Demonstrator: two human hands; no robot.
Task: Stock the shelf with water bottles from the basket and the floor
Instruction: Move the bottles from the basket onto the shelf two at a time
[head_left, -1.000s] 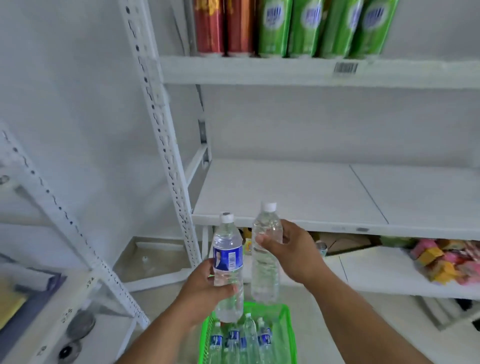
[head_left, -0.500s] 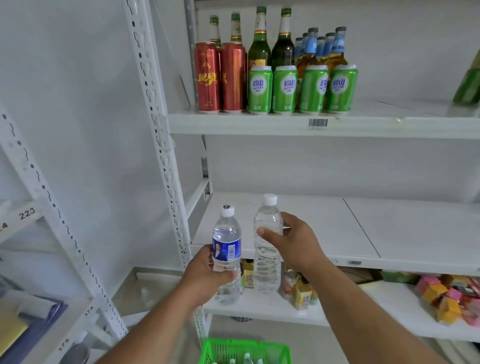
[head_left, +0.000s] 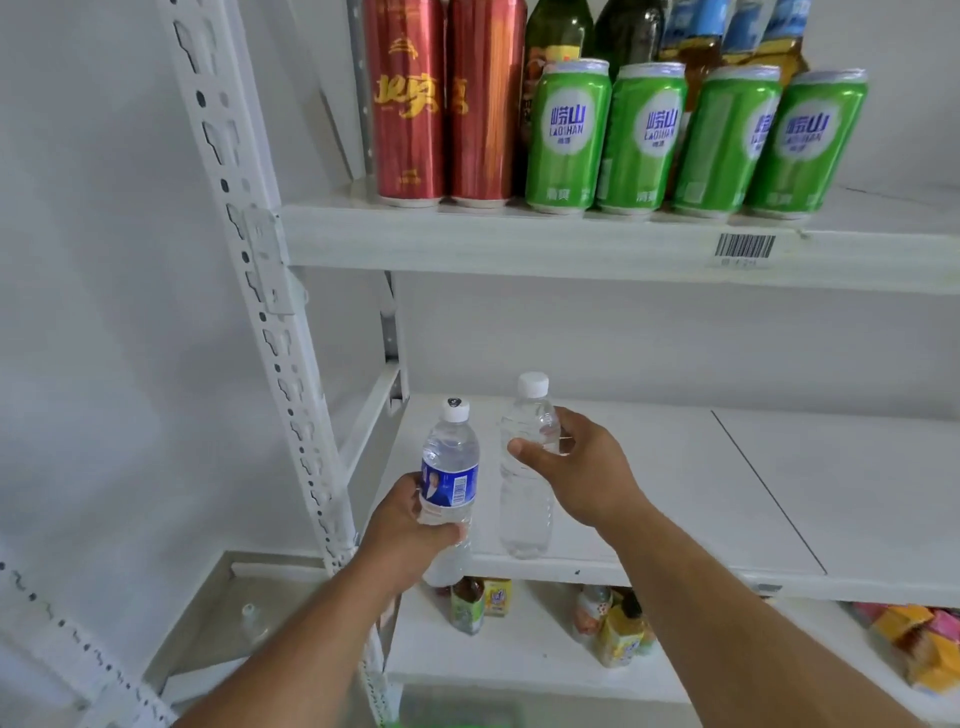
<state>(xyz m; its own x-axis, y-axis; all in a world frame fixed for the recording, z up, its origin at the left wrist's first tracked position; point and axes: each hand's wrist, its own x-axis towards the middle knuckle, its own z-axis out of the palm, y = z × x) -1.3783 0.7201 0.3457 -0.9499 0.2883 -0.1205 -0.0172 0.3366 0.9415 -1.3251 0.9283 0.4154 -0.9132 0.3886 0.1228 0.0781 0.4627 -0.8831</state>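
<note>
My left hand (head_left: 410, 535) grips a water bottle with a blue label (head_left: 450, 478) around its lower half, upright, at the front left edge of the white middle shelf (head_left: 675, 493). My right hand (head_left: 582, 467) holds a clear unlabelled water bottle (head_left: 525, 499) near its shoulder. That bottle stands upright over the shelf's front left part; its base looks level with the shelf surface, but contact is unclear. The green basket (head_left: 457, 723) shows only as a blurred sliver at the bottom edge.
The upper shelf (head_left: 519, 244) carries red cans (head_left: 410, 104), green cans (head_left: 644, 135) and glass bottles behind them. A perforated white upright (head_left: 270, 322) rises left of the hands. Small juice bottles (head_left: 467, 605) and colourful packets (head_left: 919, 644) lie on the lower shelf.
Both hands have carried the bottles up and forward from above the basket to the middle shelf. The view has risen, and the basket has dropped almost out of sight.
</note>
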